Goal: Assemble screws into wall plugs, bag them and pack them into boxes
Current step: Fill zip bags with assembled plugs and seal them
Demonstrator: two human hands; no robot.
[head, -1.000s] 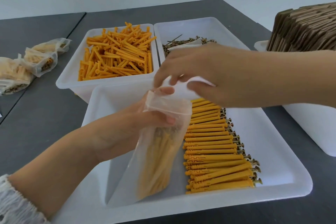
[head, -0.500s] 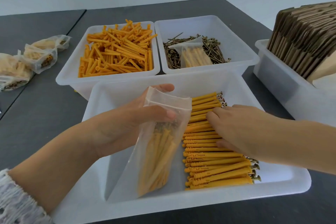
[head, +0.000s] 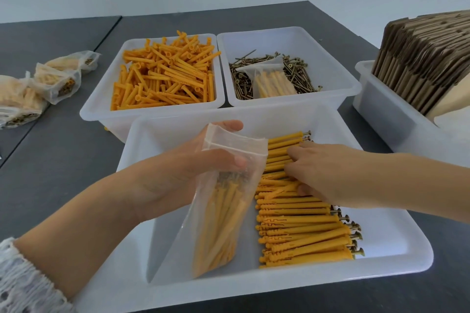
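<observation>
My left hand [head: 178, 175] grips a clear plastic bag [head: 223, 223] near its open mouth and holds it upright inside the near white tray [head: 396, 244]. The bag holds several orange wall plugs with screws in them. A row of assembled plugs [head: 305, 234] lies in the tray to the right of the bag, screw heads pointing right. My right hand [head: 330, 173] lies over the far part of that row, with fingers and thumb closed round a group of plugs.
Behind the tray stand a bin of loose orange plugs [head: 165, 73] and a bin of screws [head: 300, 68] with a small filled bag [head: 272, 81] lying on them. Filled bags [head: 58, 79] lie at the left. Flat cardboard boxes [head: 427, 58] stand in a bin at the right.
My right hand came down from above the bag's mouth onto the row of assembled plugs and has closed round a group of them. My left hand has kept the bag where it was.
</observation>
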